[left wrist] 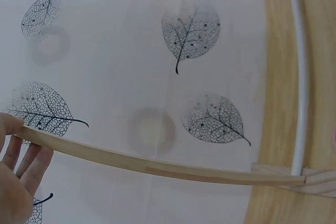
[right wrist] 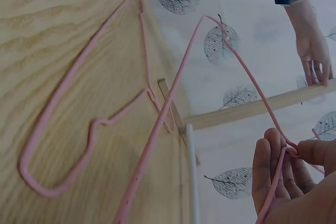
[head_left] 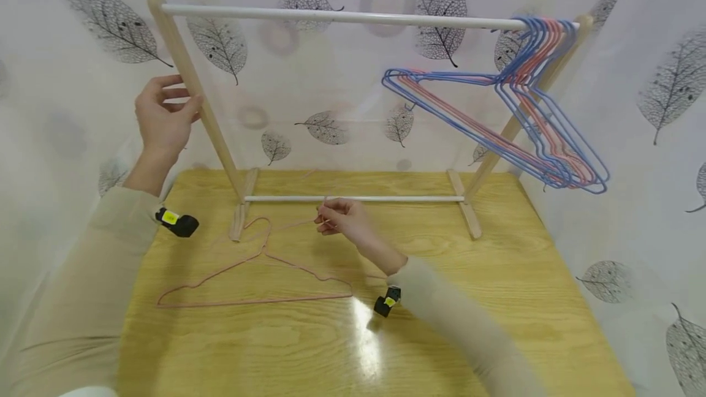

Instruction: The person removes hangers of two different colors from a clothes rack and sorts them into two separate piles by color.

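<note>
My left hand holds the left wooden post of a hanger rack, thumb on one side and fingers on the other. Above the table, my right hand pinches a pink wire hanger near its neck. That held hanger is thin and blurred in the head view; the right wrist view shows its long bar and one shoulder rising from the fingers. A second pink hanger lies flat on the table to the left of my right hand, its hook toward the rack's left foot.
Several blue and pink hangers hang bunched at the right end of the white top rail. A lower white rail joins the rack's feet on the wooden table. Leaf-patterned sheeting surrounds the back and sides.
</note>
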Tool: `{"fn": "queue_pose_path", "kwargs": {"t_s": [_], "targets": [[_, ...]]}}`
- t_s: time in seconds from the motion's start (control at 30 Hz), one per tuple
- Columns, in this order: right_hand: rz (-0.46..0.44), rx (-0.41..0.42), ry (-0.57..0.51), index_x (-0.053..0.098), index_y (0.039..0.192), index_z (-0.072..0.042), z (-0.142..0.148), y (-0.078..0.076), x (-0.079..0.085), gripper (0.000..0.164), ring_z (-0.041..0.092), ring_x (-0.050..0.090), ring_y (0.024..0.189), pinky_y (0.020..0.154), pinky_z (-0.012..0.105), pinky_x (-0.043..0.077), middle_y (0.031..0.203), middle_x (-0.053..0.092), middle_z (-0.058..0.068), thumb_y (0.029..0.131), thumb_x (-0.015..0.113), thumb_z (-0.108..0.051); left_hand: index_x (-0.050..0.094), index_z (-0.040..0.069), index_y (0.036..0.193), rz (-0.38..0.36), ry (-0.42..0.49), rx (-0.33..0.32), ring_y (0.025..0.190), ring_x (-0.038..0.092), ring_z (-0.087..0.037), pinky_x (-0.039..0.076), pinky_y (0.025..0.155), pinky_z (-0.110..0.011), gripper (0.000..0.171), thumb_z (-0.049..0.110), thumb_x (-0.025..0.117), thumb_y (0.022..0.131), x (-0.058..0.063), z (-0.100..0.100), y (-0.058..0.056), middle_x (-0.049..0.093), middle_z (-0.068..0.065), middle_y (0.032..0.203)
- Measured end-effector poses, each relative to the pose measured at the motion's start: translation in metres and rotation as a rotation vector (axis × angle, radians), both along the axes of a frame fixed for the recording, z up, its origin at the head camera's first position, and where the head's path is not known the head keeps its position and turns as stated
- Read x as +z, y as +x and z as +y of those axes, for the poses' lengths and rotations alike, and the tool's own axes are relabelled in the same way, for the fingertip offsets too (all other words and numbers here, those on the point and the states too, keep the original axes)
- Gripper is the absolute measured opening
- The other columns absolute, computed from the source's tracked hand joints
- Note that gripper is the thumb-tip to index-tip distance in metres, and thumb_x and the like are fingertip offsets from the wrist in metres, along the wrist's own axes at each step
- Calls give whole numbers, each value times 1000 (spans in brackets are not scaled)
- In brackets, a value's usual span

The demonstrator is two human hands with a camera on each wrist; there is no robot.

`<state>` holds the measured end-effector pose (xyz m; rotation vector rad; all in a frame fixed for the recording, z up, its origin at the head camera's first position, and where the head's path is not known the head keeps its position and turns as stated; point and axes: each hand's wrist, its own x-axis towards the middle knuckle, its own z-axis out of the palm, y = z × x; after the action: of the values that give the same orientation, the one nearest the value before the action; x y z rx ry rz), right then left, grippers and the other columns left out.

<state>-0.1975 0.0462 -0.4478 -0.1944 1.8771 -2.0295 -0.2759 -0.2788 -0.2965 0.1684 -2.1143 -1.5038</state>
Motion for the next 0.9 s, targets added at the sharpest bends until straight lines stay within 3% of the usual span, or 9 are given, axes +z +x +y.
{"fn": "queue_pose_path", "kwargs": {"t_s": [0.17, 0.43, 0.6, 0.77, 0.9], "targets": [[-8, 44, 7, 68, 123, 10, -21, 3, -11, 27, 5, 73, 69, 74, 27, 71, 87, 75, 1, 107, 62, -10, 66, 18, 137, -11, 13, 6, 75, 62, 3, 60, 69, -3, 40, 14, 73, 98, 1, -2, 2, 60, 18, 97], [-25, 107, 4, 68, 126, 13, -58, 11, -24, 29, 5, 72, 65, 68, 24, 70, 106, 77, 31, 106, 63, -8, 66, 18, 136, -3, 30, -1, 76, 63, 3, 60, 70, -3, 39, 14, 73, 98, 1, 2, 2, 60, 17, 98], [-38, 133, 21, 69, 124, 13, -82, 16, -27, 29, 6, 70, 65, 71, 29, 71, 107, 76, 33, 105, 64, -9, 67, 18, 135, 8, 23, 16, 75, 62, 4, 60, 69, -2, 38, 13, 73, 98, 0, 1, 3, 60, 18, 97], [-41, 121, 30, 72, 119, 10, -98, 18, -35, 25, 7, 69, 65, 65, 22, 68, 106, 76, 33, 104, 66, -8, 67, 18, 135, -1, 28, 10, 76, 62, 3, 60, 69, -2, 38, 13, 73, 98, 0, 2, 2, 59, 17, 97], [-83, 110, 2, 71, 117, 10, -105, 18, -41, 23, 8, 69, 65, 65, 24, 69, 105, 76, 33, 104, 66, -7, 66, 18, 137, -11, 26, 2, 78, 62, 3, 60, 70, -2, 39, 14, 73, 99, 0, 2, 2, 59, 17, 98]]}}
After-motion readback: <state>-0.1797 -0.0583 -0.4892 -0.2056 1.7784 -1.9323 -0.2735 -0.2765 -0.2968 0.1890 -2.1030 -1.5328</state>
